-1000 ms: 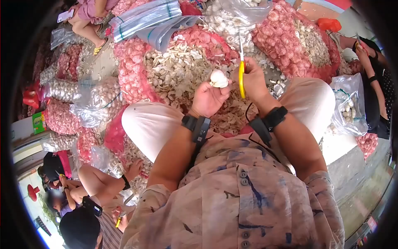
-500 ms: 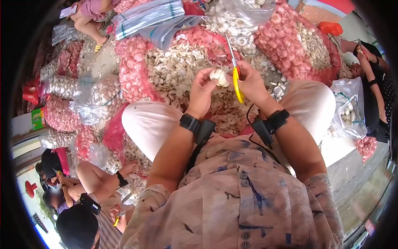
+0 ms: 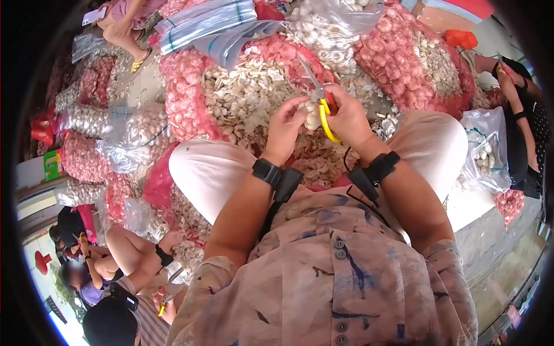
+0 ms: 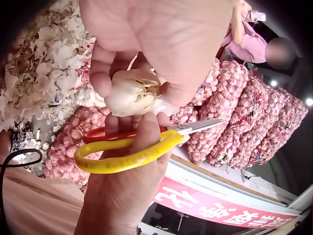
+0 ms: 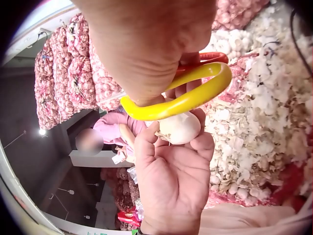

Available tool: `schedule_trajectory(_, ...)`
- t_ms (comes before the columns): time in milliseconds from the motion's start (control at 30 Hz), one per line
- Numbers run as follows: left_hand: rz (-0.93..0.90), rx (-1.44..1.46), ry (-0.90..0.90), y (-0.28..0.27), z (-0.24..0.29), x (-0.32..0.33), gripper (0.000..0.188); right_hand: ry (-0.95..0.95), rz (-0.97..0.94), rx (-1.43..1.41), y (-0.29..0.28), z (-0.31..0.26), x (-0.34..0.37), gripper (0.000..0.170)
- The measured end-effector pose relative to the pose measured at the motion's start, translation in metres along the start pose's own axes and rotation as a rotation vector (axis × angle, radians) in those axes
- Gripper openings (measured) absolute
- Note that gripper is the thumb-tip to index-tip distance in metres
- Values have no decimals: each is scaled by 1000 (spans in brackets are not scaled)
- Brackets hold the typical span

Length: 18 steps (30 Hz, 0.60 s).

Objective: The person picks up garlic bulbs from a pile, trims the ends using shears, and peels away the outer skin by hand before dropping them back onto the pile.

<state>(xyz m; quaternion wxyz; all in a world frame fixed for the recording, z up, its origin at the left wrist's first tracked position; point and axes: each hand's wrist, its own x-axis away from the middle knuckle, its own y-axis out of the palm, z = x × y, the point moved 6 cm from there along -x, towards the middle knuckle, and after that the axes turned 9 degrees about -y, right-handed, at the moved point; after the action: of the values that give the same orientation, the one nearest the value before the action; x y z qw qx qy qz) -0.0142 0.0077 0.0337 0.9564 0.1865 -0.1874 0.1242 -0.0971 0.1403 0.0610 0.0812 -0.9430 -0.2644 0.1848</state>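
A white garlic bulb (image 3: 311, 117) is pinched between the thumb and fingers of my left hand (image 3: 285, 131), over a heap of loose skins. My right hand (image 3: 350, 119) grips scissors (image 3: 324, 126) with one yellow and one red handle, their blades pointing away and to the left. In the left wrist view, the right hand's fingertips meet the underside of the bulb (image 4: 131, 94), and the scissors (image 4: 124, 159) lie across that palm. Papery skin around the stem end of the bulb (image 5: 185, 129) shows in the right wrist view, just beyond the yellow handle.
Red mesh sacks of garlic (image 3: 186, 98) ring the pile of skins (image 3: 254, 86). Clear plastic bags (image 3: 205, 26) lie at the far side. A bag of bulbs (image 3: 485, 153) stands by my right knee. Other people sit close at left and right, some with scissors.
My left hand has turned from holding the bulb up on its fingers to pinching it close by the right hand. The scissors have tilted, blades swinging left, and the bulb sits lower.
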Motion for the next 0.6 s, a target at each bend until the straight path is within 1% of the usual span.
schedule_trajectory(67, 0, -7, -18, -1, -3, -1, 29, 41, -5, 48, -2, -2, 0, 34)
schedule_trajectory(133, -4, -13, -37, 0, -4, 0, 29, 36, 21, 5, 2, 17, 0, 33)
schedule_trajectory(167, -37, -26, 15, 3, -1, 1, 31, 31, 46, -39, 2, 28, 1, 32)
schedule_trajectory(200, -69, -39, 67, 6, 4, 3, 32, 31, 45, -39, 0, 24, 1, 32)
schedule_trajectory(233, -68, -39, 69, 7, 6, 4, 32, 165, 39, -235, -1, 27, 1, 33)
schedule_trajectory(267, -95, -57, 120, 10, 11, 5, 34, 298, 31, -430, 1, 29, 2, 33)
schedule_trajectory(300, -121, -74, 171, 13, 15, 7, 36, 352, 57, -514, -1, 30, 4, 35)
schedule_trajectory(333, -120, -74, 172, 11, 14, 7, 36, 352, 56, -515, -1, 33, 5, 35)
schedule_trajectory(400, -14, -73, 162, 1, 12, 3, 37, 302, 102, -571, -2, 29, 2, 34)
schedule_trajectory(433, -13, -72, 163, -1, 11, 2, 37, 272, 118, -425, -6, 15, 0, 34)
schedule_trajectory(467, 6, -77, 157, -4, 9, 1, 34, 271, 116, -424, -6, 15, 1, 34)
schedule_trajectory(533, 23, -84, 148, -6, 7, 0, 32, 110, -77, -175, 0, 9, 1, 39)
schedule_trajectory(600, 14, -143, 151, -5, 6, 0, 31, 127, -97, -157, 5, 12, 5, 39)
